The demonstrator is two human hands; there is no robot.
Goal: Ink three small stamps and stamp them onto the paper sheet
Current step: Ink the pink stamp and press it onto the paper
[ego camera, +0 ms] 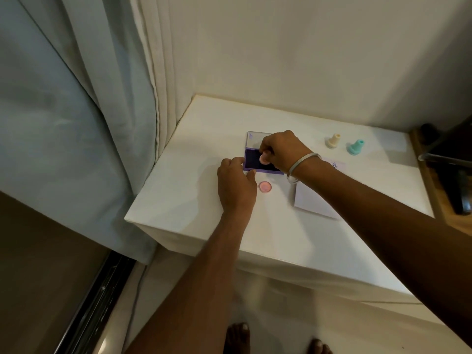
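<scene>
A purple ink pad (251, 159) lies open on the white table (194, 200), its clear lid (252, 139) folded back behind it. My right hand (283, 149) presses a small pink stamp (263, 158) down onto the dark ink surface. My left hand (236, 185) steadies the pad at its left front corner. A round pink cap (265, 187) lies just in front of the pad. A cream stamp (333, 141) and a teal stamp (355, 146) stand upright at the back right. The paper sheet (310, 201) lies under my right forearm, with a printed mark (332, 165) showing near its far edge.
Pale curtains (76, 123) hang to the left of the table. A wall runs behind it. A dark object on a wooden surface (449, 175) sits past the table's right edge. My bare feet (275, 338) show on the floor below.
</scene>
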